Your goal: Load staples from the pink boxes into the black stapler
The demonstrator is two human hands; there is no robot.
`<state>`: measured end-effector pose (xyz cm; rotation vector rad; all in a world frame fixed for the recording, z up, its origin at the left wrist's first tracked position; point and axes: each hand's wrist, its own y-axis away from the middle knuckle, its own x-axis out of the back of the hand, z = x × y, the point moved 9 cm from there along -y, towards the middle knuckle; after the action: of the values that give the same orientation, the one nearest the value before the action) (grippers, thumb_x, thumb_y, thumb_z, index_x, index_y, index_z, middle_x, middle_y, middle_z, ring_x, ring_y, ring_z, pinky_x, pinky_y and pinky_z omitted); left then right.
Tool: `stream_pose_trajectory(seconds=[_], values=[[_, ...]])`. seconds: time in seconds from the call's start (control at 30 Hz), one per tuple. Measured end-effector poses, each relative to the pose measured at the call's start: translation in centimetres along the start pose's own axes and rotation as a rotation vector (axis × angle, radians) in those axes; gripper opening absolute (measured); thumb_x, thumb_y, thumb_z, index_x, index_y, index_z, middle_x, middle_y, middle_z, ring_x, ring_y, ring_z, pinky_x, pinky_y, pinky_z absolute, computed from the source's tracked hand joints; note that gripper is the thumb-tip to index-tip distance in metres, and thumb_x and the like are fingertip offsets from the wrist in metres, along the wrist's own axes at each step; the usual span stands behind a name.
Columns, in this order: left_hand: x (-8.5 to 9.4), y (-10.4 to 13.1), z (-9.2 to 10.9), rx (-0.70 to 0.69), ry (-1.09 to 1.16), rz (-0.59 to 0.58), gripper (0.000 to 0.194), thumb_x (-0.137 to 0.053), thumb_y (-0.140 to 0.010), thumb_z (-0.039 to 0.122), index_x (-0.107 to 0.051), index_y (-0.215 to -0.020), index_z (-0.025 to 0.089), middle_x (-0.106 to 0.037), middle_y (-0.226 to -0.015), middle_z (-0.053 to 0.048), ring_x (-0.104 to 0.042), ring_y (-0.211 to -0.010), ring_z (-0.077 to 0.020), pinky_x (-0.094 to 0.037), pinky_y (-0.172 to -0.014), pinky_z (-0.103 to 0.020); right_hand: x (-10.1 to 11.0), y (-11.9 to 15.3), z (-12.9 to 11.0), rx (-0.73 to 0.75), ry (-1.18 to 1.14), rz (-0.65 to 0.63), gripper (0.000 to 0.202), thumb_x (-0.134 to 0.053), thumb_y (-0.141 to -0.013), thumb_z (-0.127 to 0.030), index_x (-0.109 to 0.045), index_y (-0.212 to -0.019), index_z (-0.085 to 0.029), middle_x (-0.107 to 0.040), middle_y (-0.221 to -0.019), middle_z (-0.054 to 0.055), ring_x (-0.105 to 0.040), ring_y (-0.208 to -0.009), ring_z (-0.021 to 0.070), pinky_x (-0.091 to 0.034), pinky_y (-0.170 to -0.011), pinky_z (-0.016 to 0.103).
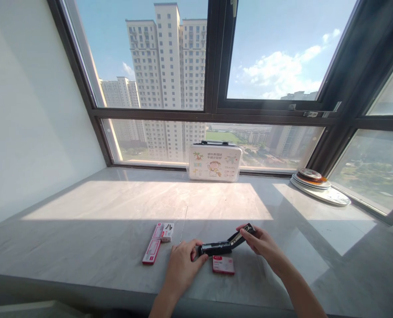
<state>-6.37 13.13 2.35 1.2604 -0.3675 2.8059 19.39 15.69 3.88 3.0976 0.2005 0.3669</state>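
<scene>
A black stapler (218,247) lies on the marble-look sill, folded wide open at its hinge. Its left end is gripped between the thumb and fingers of my left hand (183,263). At the raised right part, the fingers of my right hand (261,244) are closed around the tilted arm, where a metal channel shows. Just in front of the stapler sits a small red-and-white box (223,266), apart from both hands. Left of my left hand are two slim pink-and-white boxes, a nearer one (151,252) and a farther one (157,231), beside a small white box (168,232) with a stapler-like picture.
A white case (215,162) with cartoon prints and a dark handle stands against the window. Stacked plates or lids (315,182) sit in the far right corner. The sill's front edge (117,282) runs close to me. A white wall (34,110) borders the left.
</scene>
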Motion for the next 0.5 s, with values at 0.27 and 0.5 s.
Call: stream_pose_trajectory(seconds=[0.27, 0.5], values=[[0.0, 0.0, -0.3, 0.022, -0.058, -0.01, 0.024, -0.069, -0.084, 0.04, -0.071, -0.106, 0.029, -0.063, -0.073, 0.003, -0.058, -0.076, -0.0192, -0.031, -0.072, -0.029, -6.2, -2.0, -5.0, 0.29, 0.452, -0.06, 0.042, -0.072, -0.078, -0.057, -0.062, -0.071, -0.017, -0.044, -0.06, -0.006, -0.036, -0.057, 0.0097, -0.025, -0.052, 0.024], [-0.1, 0.0, -0.2, 0.009, -0.055, -0.013, 0.022, -0.068, -0.085, 0.04, -0.07, -0.104, 0.03, -0.062, -0.073, 0.003, -0.058, -0.077, -0.0202, -0.032, -0.072, -0.03, -9.3, -2.3, -4.8, 0.298, 0.774, -0.061, 0.033, -0.08, -0.07, -0.051, -0.069, -0.075, -0.02, -0.056, -0.06, -0.003, -0.044, -0.058, 0.0117, -0.02, -0.053, 0.025]])
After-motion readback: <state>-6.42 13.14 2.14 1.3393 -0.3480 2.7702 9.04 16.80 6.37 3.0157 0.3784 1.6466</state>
